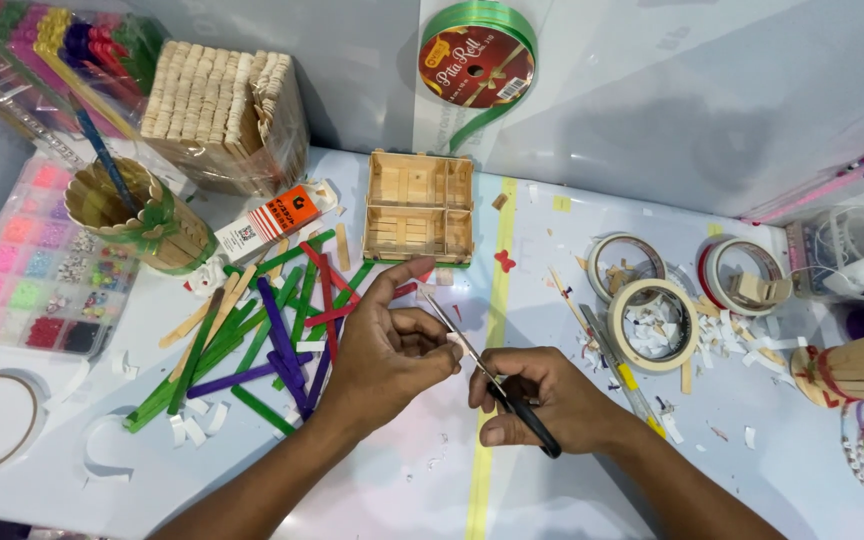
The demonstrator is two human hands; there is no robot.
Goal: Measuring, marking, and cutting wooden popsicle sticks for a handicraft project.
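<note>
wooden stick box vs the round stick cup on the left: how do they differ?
The box is square with two open compartments; the cup is round. The box looks empty; the cup holds a blue stick. The cup has a green ribbon tied around it; the box has none. Both are built from plain wooden craft sticks and stand on the table.

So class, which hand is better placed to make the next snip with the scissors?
The right hand: it grips the black-handled scissors, blades pointed toward the left hand, which pinches a small white piece by the blades.
</note>
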